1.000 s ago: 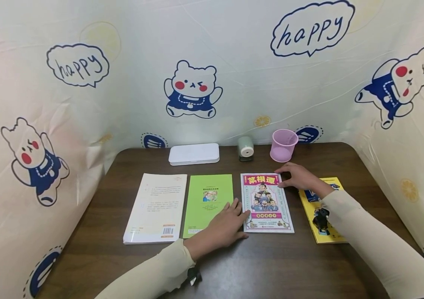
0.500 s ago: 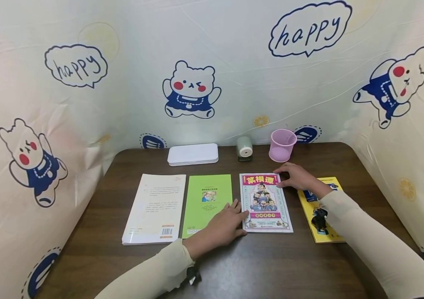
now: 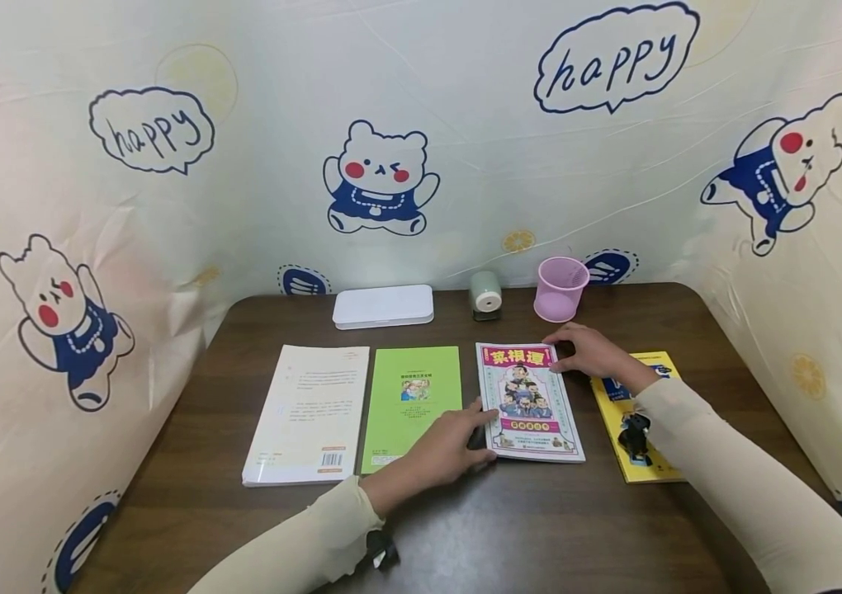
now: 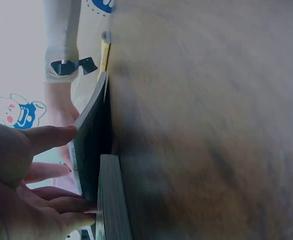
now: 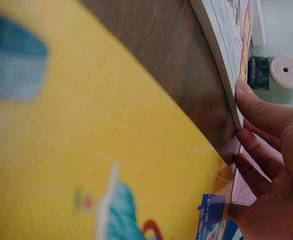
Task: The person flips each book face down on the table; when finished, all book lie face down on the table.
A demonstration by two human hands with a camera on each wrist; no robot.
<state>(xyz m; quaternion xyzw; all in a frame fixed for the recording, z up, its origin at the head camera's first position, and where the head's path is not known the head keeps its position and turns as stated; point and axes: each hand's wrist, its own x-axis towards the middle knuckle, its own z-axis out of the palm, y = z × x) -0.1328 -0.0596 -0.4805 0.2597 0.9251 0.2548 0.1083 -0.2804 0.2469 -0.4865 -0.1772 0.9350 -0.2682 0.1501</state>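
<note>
- Where the comic book [image 3: 530, 402] lies between green book [image 3: 410, 404] and yellow book [image 3: 632, 412], its left edge lifts.
- Left hand [image 3: 445, 445]: fingers pinch that edge.
- Right hand [image 3: 593, 351]: curled fingers grip the top right corner.

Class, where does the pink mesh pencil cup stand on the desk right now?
In the head view, the pink mesh pencil cup stands at the desk's far edge, right of centre, beside the pale green sharpener and behind the colourful cartoon-cover book.
</note>
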